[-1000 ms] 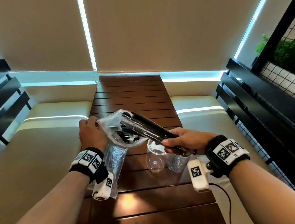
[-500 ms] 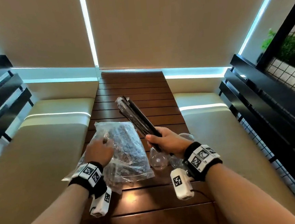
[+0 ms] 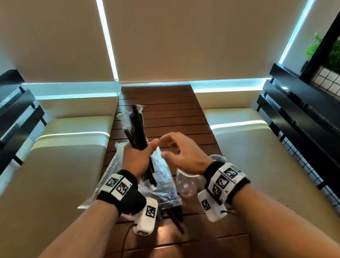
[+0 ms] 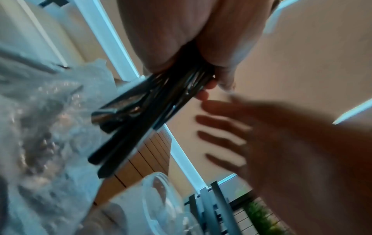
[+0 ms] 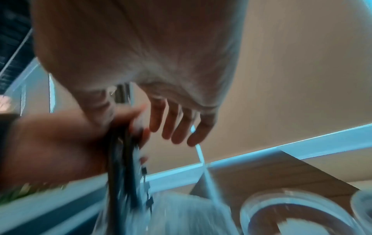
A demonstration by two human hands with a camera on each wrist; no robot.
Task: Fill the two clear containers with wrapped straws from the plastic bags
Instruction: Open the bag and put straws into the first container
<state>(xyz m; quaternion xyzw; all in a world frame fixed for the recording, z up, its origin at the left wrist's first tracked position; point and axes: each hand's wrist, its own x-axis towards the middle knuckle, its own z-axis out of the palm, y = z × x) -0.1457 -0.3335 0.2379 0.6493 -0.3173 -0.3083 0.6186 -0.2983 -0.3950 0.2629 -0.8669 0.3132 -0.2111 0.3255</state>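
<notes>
One bunch of wrapped straws [image 3: 137,129] clamped in left hand [image 3: 135,159]; right hand [image 3: 182,155] fingers apart, empty. Next, prob: lower straws into clear container [image 3: 185,184], w/ ends aligned.

The right hand [image 5: 141,52] is hanging open, fingers [image 5: 179,127] loosely spread and gripping nothing. Just beside it, the left hand [image 5: 60,139] is clutching a bundle of dark wrapped straws [image 5: 122,174], blurred, pointing down over a clear plastic bag [image 5: 181,214]. Two clear containers [image 5: 281,211] are standing rim-up on the wooden bench [image 5: 271,171].
</notes>
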